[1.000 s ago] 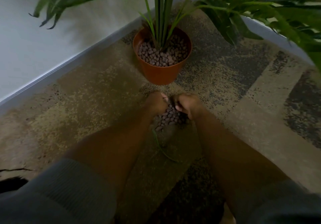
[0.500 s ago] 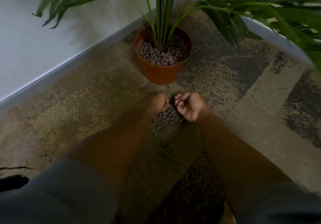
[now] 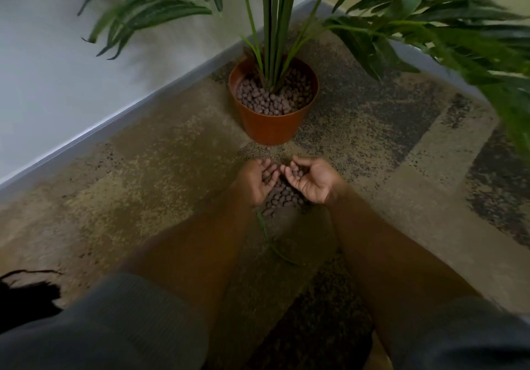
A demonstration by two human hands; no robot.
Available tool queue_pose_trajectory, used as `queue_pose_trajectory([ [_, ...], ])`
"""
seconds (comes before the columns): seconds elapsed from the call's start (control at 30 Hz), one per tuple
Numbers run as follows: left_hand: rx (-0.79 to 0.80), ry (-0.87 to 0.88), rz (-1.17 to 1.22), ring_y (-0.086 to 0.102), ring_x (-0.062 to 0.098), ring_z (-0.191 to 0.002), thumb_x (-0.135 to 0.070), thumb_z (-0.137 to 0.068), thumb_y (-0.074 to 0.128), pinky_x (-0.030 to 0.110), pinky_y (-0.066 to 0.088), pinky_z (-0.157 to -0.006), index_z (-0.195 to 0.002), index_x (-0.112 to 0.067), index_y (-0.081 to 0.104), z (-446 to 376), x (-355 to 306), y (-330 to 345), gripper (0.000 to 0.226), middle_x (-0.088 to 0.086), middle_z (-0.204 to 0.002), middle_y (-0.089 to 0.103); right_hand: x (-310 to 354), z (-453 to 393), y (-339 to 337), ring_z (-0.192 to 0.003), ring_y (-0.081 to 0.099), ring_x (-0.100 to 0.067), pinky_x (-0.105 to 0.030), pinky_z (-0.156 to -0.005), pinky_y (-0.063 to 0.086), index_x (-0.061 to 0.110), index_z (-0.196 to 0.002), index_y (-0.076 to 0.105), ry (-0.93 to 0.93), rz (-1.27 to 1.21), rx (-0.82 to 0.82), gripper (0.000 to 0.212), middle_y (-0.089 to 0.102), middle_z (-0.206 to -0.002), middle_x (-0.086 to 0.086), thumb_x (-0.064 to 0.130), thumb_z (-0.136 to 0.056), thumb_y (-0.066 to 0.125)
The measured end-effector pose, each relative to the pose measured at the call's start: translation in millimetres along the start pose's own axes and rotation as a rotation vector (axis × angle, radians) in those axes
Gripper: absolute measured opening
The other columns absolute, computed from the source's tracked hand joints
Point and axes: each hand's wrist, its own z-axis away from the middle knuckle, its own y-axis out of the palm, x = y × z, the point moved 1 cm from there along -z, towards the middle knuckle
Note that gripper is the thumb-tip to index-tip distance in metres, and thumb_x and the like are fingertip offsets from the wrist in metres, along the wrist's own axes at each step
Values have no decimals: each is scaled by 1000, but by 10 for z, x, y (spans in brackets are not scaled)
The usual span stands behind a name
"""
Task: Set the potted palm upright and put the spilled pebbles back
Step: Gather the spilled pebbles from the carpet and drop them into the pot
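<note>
The palm stands upright in its orange pot (image 3: 269, 128) in the room's corner, with brown pebbles (image 3: 272, 100) filling the pot around the stems. A small heap of spilled pebbles (image 3: 282, 194) lies on the carpet just in front of the pot. My left hand (image 3: 256, 180) and my right hand (image 3: 311, 179) are cupped palm-up on either side of the heap, fingertips nearly touching. Each hand holds a few pebbles in its curled fingers.
A loose green leaf strip (image 3: 272, 243) lies on the patterned carpet (image 3: 143, 186) between my forearms. Palm fronds (image 3: 447, 36) hang over the right side. A white wall with a grey skirting board (image 3: 114, 117) runs along the left.
My hands have turned from palms-down over the heap to palms-up, scooping pebbles. The view has shifted a little; the pot has not moved.
</note>
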Motion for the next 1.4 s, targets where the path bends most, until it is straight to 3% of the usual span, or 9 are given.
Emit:
queue_pose_trajectory([
  [0.1,-7,23,126,59,18,-114,-21,-104,30,24,53,-76,-135,-4,49,111,-53,21,40,10,-133,57,4,57,48,-64,66,-15,-15,-55,56,1,-93,51,-32,3,8,11,57,-82,-14,-5,-97,43],
  [0.27,6,34,243,62,19,-102,-23,-104,32,23,52,-79,-128,-5,54,274,-155,90,38,11,-99,64,25,142,105,-78,69,-26,-21,-59,59,3,-86,51,-39,-96,50,19,56,-86,-15,-8,-94,38],
  [0.43,34,68,315,62,19,-112,-25,-104,33,20,54,-74,-131,-6,51,398,-261,151,38,9,-122,62,73,274,225,-83,69,-23,-17,-66,59,1,-85,57,-84,-40,128,14,63,-84,-14,-3,-96,48],
  [0.63,31,193,464,62,11,-81,-24,-102,37,15,48,-59,-126,-9,56,553,-413,231,35,2,-104,64,214,357,477,-72,72,-21,-19,-59,59,-3,-89,59,-101,-202,223,12,66,-81,-17,-3,-96,49],
  [0.83,61,299,579,60,6,-75,-27,-101,37,11,45,-57,-126,-12,58,700,-722,420,35,-2,-104,65,438,396,818,-92,65,-31,-33,-77,60,-4,-100,53,-168,-260,232,12,56,-100,-21,-2,-96,41],
  [0.97,138,330,534,65,16,-103,-33,-102,33,20,54,-79,-130,-7,55,764,-946,556,44,9,-125,63,555,410,1008,-109,61,-36,-39,-89,57,-6,-113,51,-222,-252,205,23,53,-125,-27,3,-98,37],
  [1.1,228,295,472,57,24,-105,-35,-103,28,38,38,-110,-143,-1,38,746,-1126,622,54,14,-130,50,655,330,1121,-142,34,-35,-49,-111,37,-3,-146,31,-215,-353,181,52,30,-154,-24,17,-99,33],
  [1.2,256,272,485,39,33,-137,-31,-103,27,49,29,-115,-148,1,27,682,-1182,613,55,19,-149,37,709,357,1179,-134,41,-44,-57,-110,35,-10,-141,34,-225,-348,205,50,40,-144,-31,17,-100,26],
  [1.4,249,242,514,32,34,-142,-28,-104,23,44,26,-118,-145,6,30,729,-1143,536,54,24,-151,33,734,368,1178,-139,34,-42,-54,-116,27,-6,-150,19,-211,-315,247,55,30,-152,-29,19,-101,24],
])
